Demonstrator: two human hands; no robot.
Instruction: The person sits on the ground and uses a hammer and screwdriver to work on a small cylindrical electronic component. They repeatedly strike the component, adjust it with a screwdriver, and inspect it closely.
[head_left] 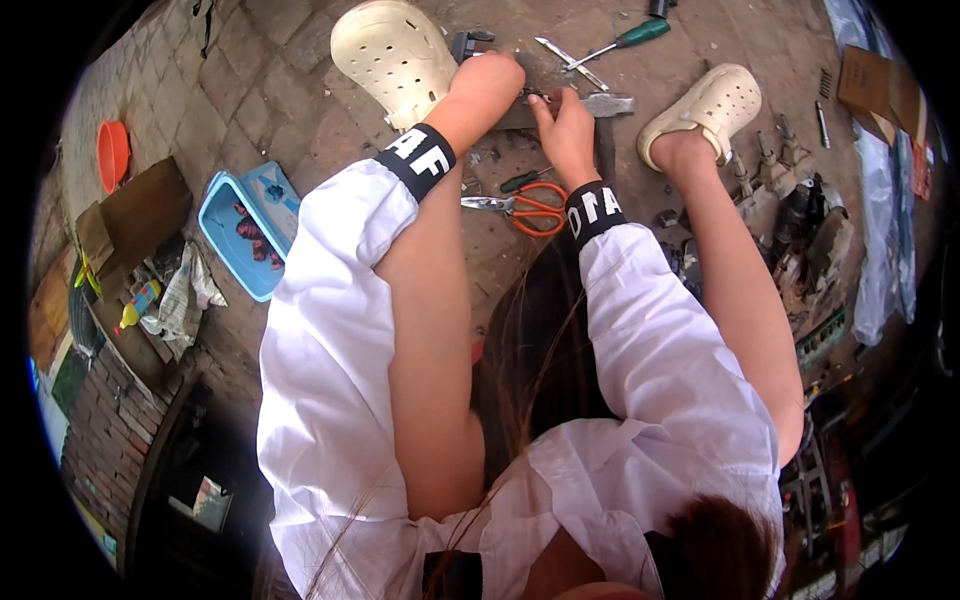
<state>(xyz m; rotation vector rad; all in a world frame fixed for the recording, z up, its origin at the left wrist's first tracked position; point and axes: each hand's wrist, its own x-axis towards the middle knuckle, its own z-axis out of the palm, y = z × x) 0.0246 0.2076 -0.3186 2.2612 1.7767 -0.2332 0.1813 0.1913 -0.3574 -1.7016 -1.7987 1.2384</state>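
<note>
My left hand [490, 84] is curled closed beside the toe of a cream clog [392, 55], its fingers mostly turned out of sight. Close to its right, my right hand [566, 128] bends its thumb and forefinger together at a small dark piece, too small to name. Under and beside the fingers lies a hammer with a grey metal head [611, 105] and a dark handle [605, 152]. Nearer to me rest orange-handled pliers [538, 212] and a small green-handled tool [522, 181]. Past the hands lie a green-handled screwdriver [640, 33] and a thin silver strip [572, 62].
A blue plastic basket [235, 262] holding dark red pieces stands left on the brick floor. Cardboard [140, 215] and an orange bowl [113, 155] lie farther left. Greasy metal parts [800, 215] crowd the right, near another clog [722, 105] and a cardboard box [880, 88].
</note>
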